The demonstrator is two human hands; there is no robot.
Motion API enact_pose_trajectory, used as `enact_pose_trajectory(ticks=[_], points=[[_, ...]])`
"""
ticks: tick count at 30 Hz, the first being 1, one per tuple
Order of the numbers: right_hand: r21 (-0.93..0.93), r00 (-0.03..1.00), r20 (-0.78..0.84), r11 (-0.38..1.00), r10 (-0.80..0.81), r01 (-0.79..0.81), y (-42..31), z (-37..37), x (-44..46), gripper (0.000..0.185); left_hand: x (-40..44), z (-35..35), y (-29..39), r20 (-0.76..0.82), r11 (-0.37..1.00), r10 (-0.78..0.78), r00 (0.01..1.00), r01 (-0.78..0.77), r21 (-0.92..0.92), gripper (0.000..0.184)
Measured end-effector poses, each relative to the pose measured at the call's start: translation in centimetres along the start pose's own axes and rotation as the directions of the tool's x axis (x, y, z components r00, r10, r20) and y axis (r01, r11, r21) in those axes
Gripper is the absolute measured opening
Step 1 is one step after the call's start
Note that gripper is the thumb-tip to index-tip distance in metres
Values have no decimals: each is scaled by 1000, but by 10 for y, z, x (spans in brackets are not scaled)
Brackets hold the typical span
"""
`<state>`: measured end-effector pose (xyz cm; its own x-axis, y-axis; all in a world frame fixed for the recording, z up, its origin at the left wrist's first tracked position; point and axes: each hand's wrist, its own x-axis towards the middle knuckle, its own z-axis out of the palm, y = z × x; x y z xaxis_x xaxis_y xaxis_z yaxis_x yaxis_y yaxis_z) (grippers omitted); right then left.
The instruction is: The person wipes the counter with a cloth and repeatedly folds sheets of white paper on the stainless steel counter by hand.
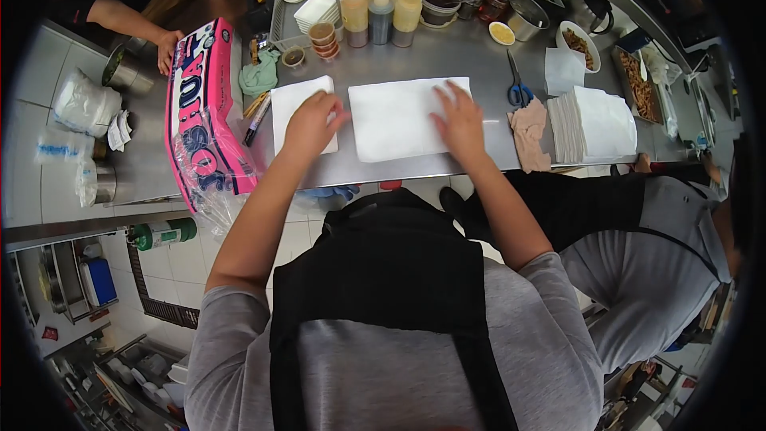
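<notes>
Two white paper napkins lie side by side on the steel counter. My left hand (313, 124) is over the narrower, folded-looking napkin (302, 94), its fingers bent and a gap showing between thumb and fingertips; motion blurs it a little. Flat to the right of it is the wider napkin (395, 124). On that one's right part rests my right hand (460, 124), fingers spread and blurred, nothing gripped. Further right is a thick stack of white napkins (602, 124), with a crumpled brownish cloth or paper (528, 134) beside it.
A pink printed plastic package (209, 104) stands at the left, with a co-worker's hand (167, 51) on it. Blue-handled scissors (519, 92) lie to the right. Squeeze bottles (381, 20) and sauce cups (323, 40) line the back. Another person (638, 231) stands close on the right.
</notes>
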<state>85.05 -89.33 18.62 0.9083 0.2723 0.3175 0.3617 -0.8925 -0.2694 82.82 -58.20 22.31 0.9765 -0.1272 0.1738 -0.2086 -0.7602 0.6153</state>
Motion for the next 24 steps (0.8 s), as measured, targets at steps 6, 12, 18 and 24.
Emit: enact_pose_trajectory(ticks=[6,12,18,24], points=[[21,924,227,950,-309,312,-61,23,-31,55,-59,-22,-25,170,960,145,975,-180,214,38],[62,901,271,940,-339,335,-94,32,-28,60,-81,-40,-43,107,997,-18,994,9,82,35],[27,903,267,939,-338,343,-107,36,-24,57,-85,-55,-59,233,995,24,972,-1,-97,24],[11,903,277,941,-329,339,-110,33,-23,57,-88,-55,-69,238,979,51,970,-2,-202,20]])
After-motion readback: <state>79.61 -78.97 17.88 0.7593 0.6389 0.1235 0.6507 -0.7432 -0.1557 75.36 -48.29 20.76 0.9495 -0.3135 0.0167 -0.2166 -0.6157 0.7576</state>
